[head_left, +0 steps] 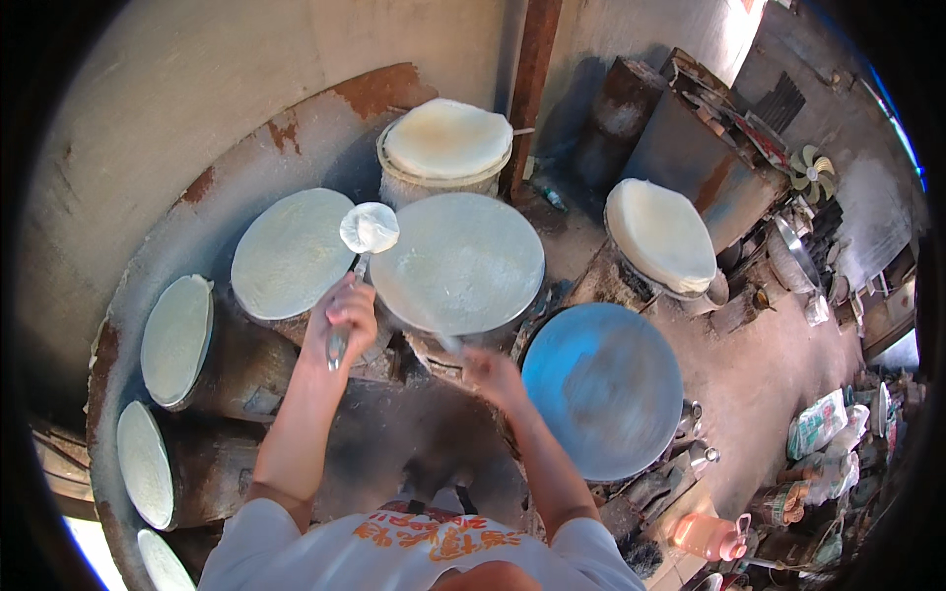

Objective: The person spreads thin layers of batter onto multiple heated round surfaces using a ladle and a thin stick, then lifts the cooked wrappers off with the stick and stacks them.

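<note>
My left hand (351, 317) is closed round the handle of a metal ladle (370, 229). The ladle's bowl is coated or filled with something white and sits over the gap between two round griddles. My right hand (490, 376) is closed on a short pale tool (450, 344), smeared by motion, so its kind is unclear. That tool is at the near edge of the middle griddle (458, 258), which a thin pale sheet covers. Another covered griddle (293, 253) lies to its left. A bare, dark round griddle (603, 390) with a blue sheen stands beside my right forearm.
Several more pale-covered griddles (175, 340) curve along the left rim. Stacks of round white sheets stand at the back (448, 138) and at right (661, 234). A rusty box (695, 163), small fan (812, 174), pink jug (708, 537) and plastic bags (818, 425) lie to the right.
</note>
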`<move>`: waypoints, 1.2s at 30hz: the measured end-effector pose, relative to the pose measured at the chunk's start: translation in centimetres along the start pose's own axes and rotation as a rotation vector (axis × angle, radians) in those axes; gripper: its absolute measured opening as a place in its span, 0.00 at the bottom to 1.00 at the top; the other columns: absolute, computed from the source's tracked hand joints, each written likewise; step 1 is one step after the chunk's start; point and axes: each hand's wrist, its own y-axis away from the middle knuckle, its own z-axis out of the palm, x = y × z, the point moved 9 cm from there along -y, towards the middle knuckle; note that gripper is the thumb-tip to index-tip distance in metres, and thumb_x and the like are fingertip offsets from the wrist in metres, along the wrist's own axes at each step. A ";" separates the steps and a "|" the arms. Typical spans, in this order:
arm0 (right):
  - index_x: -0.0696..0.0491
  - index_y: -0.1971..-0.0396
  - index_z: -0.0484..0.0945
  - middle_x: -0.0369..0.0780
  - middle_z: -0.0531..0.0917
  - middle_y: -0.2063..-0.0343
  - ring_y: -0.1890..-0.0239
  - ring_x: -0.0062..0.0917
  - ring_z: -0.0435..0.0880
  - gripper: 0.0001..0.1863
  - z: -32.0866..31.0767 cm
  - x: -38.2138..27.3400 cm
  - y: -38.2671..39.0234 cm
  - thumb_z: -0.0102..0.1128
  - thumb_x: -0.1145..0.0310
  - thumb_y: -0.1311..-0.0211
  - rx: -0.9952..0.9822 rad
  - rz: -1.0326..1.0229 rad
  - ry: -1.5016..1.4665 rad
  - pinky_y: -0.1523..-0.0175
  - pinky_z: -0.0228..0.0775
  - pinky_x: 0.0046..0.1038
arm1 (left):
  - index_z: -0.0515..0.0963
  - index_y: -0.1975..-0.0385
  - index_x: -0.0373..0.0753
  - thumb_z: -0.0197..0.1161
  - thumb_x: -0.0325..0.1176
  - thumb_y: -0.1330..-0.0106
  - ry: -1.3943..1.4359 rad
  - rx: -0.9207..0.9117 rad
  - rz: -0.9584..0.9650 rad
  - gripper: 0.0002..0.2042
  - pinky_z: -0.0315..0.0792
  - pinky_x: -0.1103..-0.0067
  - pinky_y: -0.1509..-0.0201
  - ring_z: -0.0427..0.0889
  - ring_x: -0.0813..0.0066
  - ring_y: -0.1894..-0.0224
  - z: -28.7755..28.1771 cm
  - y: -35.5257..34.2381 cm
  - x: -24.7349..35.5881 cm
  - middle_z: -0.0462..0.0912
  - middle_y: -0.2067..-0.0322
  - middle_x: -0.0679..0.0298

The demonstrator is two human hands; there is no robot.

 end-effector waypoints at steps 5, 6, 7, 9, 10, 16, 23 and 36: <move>0.56 0.60 0.79 0.45 0.84 0.68 0.64 0.28 0.83 0.11 -1.0 1.3 2.7 0.59 0.69 0.42 0.118 0.279 0.250 0.60 0.72 0.29 | 0.63 0.75 0.45 0.48 0.39 0.29 -0.334 0.027 0.207 0.11 0.60 0.85 0.89 0.61 0.85 0.91 -2.4 2.7 -0.2 0.60 0.89 0.75; 0.55 0.59 0.78 0.45 0.84 0.67 0.64 0.28 0.83 0.12 0.8 0.7 5.4 0.60 0.67 0.42 0.052 0.136 0.397 0.60 0.72 0.28 | 0.68 0.69 0.44 0.47 0.38 0.29 -0.633 0.030 0.310 0.08 0.58 0.87 0.90 0.60 0.86 0.91 -2.6 3.3 -1.0 0.59 0.88 0.75; 0.55 0.59 0.78 0.45 0.84 0.67 0.64 0.27 0.83 0.13 1.0 0.2 8.1 0.62 0.67 0.43 0.101 -0.003 0.311 0.60 0.72 0.27 | 0.68 0.49 0.54 0.47 0.38 0.28 -1.059 0.163 0.569 0.11 0.54 0.90 0.90 0.55 0.89 0.92 -2.6 4.5 -4.0 0.57 0.86 0.76; 0.55 0.59 0.78 0.44 0.84 0.67 0.64 0.26 0.83 0.14 1.1 0.0 14.9 0.63 0.68 0.44 0.182 -0.134 0.230 0.60 0.73 0.27 | 0.53 0.35 0.62 0.46 0.35 0.28 -1.230 0.087 0.390 0.24 0.54 0.90 0.91 0.56 0.89 0.91 -4.1 6.0 -8.2 0.59 0.84 0.74; 0.55 0.57 0.79 0.41 0.84 0.68 0.66 0.24 0.82 0.15 -0.4 1.5 17.8 0.64 0.68 0.45 0.273 -0.019 0.054 0.61 0.72 0.26 | 0.53 0.34 0.63 0.45 0.35 0.28 -1.242 0.040 0.272 0.24 0.54 0.90 0.92 0.55 0.89 0.92 -4.2 6.3 -10.2 0.59 0.84 0.74; 0.54 0.48 0.70 0.31 0.74 0.81 0.83 0.13 0.69 0.23 -15.6 2.0 35.0 0.56 0.82 0.46 0.863 0.530 -0.426 0.82 0.59 0.17 | 0.59 0.79 0.41 0.43 0.43 0.27 -0.134 0.141 -0.729 0.18 0.63 0.84 0.89 0.63 0.80 0.93 -10.8 3.5 -25.1 0.63 0.92 0.69; 0.58 0.49 0.71 0.34 0.76 0.74 0.81 0.16 0.73 0.22 -20.7 7.5 39.5 0.52 0.84 0.48 1.137 0.436 -0.470 0.79 0.68 0.18 | 0.62 0.76 0.41 0.52 0.39 0.30 -0.235 0.403 -0.879 0.14 0.59 0.88 0.88 0.61 0.85 0.91 -26.8 -4.8 -33.0 0.60 0.90 0.74; 0.58 0.49 0.70 0.48 0.69 0.56 0.53 0.41 0.70 0.31 -18.4 6.9 37.7 0.53 0.84 0.62 1.323 0.455 0.073 0.46 0.63 0.36 | 0.53 0.32 0.56 0.56 0.28 0.35 -1.990 0.126 -0.641 0.32 0.59 0.82 0.90 0.62 0.83 0.90 -31.5 -12.5 -29.8 0.63 0.84 0.69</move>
